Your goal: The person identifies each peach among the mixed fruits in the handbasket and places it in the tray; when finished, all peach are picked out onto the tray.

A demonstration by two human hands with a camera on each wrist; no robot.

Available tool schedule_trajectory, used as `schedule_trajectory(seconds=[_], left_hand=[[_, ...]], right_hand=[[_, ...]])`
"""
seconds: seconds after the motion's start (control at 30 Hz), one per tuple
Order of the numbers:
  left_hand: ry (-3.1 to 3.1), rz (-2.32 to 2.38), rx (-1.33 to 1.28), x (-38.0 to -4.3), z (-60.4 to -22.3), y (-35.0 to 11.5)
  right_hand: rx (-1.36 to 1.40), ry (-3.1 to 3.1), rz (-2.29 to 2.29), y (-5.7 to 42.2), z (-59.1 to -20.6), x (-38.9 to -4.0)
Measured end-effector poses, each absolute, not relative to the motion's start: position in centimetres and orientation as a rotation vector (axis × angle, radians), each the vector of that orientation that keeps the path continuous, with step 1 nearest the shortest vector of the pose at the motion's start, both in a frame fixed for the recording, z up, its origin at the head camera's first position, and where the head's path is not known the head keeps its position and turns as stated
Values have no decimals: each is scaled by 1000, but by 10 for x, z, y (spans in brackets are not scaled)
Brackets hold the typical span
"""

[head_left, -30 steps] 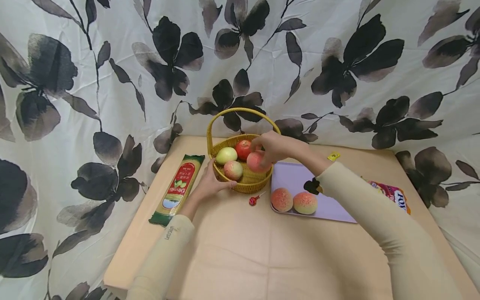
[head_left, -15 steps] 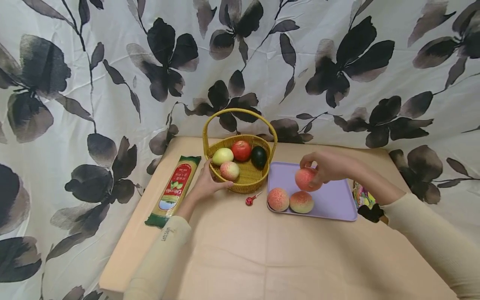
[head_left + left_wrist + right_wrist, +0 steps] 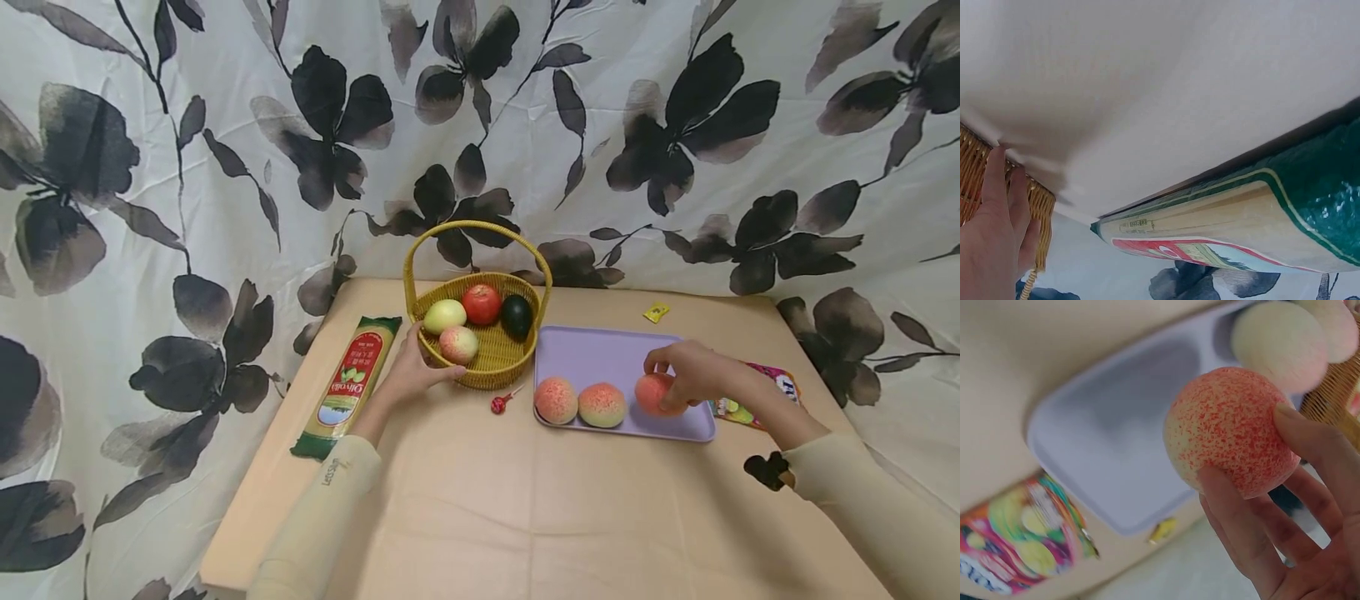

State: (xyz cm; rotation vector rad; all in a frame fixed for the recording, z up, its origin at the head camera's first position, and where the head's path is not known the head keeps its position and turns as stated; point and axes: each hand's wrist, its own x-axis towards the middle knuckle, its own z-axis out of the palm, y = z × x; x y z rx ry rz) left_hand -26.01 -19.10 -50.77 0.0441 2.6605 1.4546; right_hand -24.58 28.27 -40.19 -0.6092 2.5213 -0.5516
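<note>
My right hand (image 3: 686,379) holds a red-speckled peach (image 3: 1229,428) between thumb and fingers, close over the right part of the lilac tray (image 3: 577,342). Two more peaches, one (image 3: 557,400) beside the other (image 3: 602,405), rest at the tray's front left. My left hand (image 3: 411,367) rests against the left side of the yellow wicker basket (image 3: 491,375), its extended fingers lying along the outer wall in the left wrist view. Inside the basket are a pale yellow-green fruit (image 3: 445,317), a red fruit (image 3: 482,304), a dark avocado-like fruit (image 3: 516,317) and a pale pink peach (image 3: 458,344).
A green-ended pasta packet (image 3: 351,383) lies left of the basket. One red lollipop (image 3: 499,404) is in front of it. Behind the tray sits a small yellow wrapped candy (image 3: 656,312); a colourful candy bag (image 3: 1022,534) lies at its right. A floral curtain (image 3: 480,125) hangs behind the table.
My right hand has carried the peach from over the basket rightward, then lower over the tray's right part. My left hand has stayed at the basket.
</note>
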Motion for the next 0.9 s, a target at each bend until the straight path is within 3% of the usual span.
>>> schedule_trajectory(seconds=[0.27,0.9], left_hand=[[2653,1477,50,-258,-512,-192],[2657,1503,81,-261,-509,-192]], right_hand=[[-578,2504,-589,281,-426,-239],[-592,2536,-603,275,-438,-236]])
